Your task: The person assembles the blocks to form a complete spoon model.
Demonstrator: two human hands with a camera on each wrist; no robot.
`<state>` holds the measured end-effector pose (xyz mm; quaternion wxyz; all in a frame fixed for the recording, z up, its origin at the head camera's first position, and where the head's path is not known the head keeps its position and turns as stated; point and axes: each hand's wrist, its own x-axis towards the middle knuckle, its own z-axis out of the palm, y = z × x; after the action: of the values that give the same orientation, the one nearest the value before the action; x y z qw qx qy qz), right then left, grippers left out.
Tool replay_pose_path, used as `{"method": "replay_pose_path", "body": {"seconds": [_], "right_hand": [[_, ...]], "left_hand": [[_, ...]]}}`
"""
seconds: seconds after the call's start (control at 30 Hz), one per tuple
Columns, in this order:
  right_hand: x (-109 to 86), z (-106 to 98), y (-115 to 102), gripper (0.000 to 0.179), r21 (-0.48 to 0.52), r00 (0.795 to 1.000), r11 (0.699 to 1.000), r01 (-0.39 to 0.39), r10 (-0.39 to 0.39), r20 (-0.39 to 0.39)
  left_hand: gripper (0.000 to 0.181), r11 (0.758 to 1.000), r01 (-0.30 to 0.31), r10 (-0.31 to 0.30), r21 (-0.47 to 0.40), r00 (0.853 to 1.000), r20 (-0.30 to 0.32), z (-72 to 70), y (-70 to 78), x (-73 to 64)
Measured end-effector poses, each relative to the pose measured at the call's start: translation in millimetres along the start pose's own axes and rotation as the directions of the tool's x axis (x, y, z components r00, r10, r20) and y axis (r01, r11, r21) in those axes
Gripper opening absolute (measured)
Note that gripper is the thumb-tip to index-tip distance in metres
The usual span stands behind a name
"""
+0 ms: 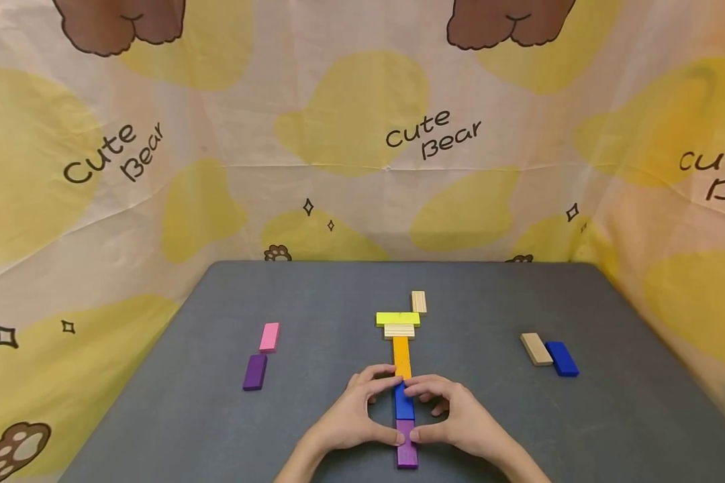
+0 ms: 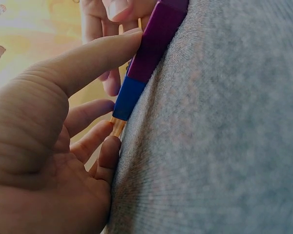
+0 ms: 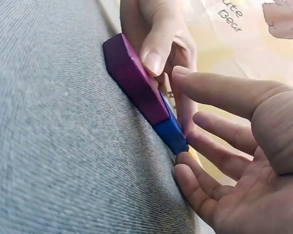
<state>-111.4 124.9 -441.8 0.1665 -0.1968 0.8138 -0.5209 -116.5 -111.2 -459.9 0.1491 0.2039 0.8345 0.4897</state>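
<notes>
A row of flat blocks lies end to end on the table: a purple block [image 1: 407, 456] nearest me, a blue block [image 1: 405, 402], then an orange block [image 1: 401, 355]. Across its far end lie a plain wooden block [image 1: 399, 331] and a lime block [image 1: 397, 318]. My left hand [image 1: 353, 412] is at the row's left side, its thumb on the purple block [image 2: 156, 41] and fingertips by the blue-orange joint. From the right, my right hand [image 1: 459, 416] holds its thumb at the purple block's edge, with relaxed fingers beside the blue block [image 3: 172, 134].
Another wooden block [image 1: 419, 301] stands off the lime block's far right corner. Leftward lie a pink block [image 1: 269, 337] and a second purple block [image 1: 255, 372]. To the right, a wooden block [image 1: 536, 349] sits beside a blue one [image 1: 562, 359]. A printed cloth [image 1: 350, 194] hangs behind.
</notes>
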Motion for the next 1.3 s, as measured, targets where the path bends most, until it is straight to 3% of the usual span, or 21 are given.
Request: {"method": "replay_pose_path", "body": {"seconds": [0.33,0.47,0.57,0.63,0.7,0.83,0.9,0.97,1.07,1.3], "right_hand": [[-2.1,9.2,4.7,0.044,-0.135,0.993,0.986,0.093,-0.102,-0.064],[-2.2,10.3,5.0,0.043,-0.140,0.992,0.986,0.096,-0.107,-0.074],[-1.8,11.0,5.3,0.043,-0.138,0.990,0.985,0.101,-0.113,-0.079],[-1.2,11.7,5.2,0.044,-0.140,0.990,0.985,0.103,-0.115,-0.081],[-0.3,12.8,5.2,0.043,-0.143,0.991,0.984,0.102,-0.114,-0.077],[1.1,14.3,4.6,0.041,-0.142,0.993,0.986,0.091,-0.101,-0.059],[1.2,14.2,4.4,0.041,-0.143,0.995,0.986,0.081,-0.089,-0.054],[1.2,13.6,4.1,0.041,-0.146,0.996,0.987,0.069,-0.078,-0.052],[1.0,12.7,4.3,0.041,-0.151,0.996,0.987,0.059,-0.068,-0.053],[0.9,13.6,5.3,0.042,-0.151,0.996,0.986,0.065,-0.074,-0.057]], "left_hand": [[0.077,0.999,-0.031,0.031,0.025,1.000,0.006,0.2,1.1,0.1],[0.074,0.996,-0.079,0.077,0.036,0.996,0.042,-9.2,-0.2,-1.5],[0.068,0.992,-0.121,0.121,0.026,0.992,0.021,-28.7,-2.0,-7.0],[0.065,0.989,-0.147,0.148,0.024,0.987,-0.056,-48.5,-5.5,-13.9],[0.063,0.990,-0.137,0.141,0.033,0.974,-0.177,-72.2,-11.7,-25.2],[0.062,0.995,-0.082,0.100,0.061,0.904,-0.415,-119.7,-34.5,-53.5],[0.062,0.996,-0.025,0.063,0.085,0.873,-0.484,-138.4,-47.3,-67.0],[0.062,0.993,0.037,0.027,0.113,0.855,-0.518,-152.5,-58.8,-78.2],[0.063,0.987,0.113,-0.034,0.118,0.849,-0.527,-167.4,-72.7,-89.9],[0.062,0.981,0.175,-0.115,0.082,0.871,-0.477,-180.0,-93.8,-100.5]]}}
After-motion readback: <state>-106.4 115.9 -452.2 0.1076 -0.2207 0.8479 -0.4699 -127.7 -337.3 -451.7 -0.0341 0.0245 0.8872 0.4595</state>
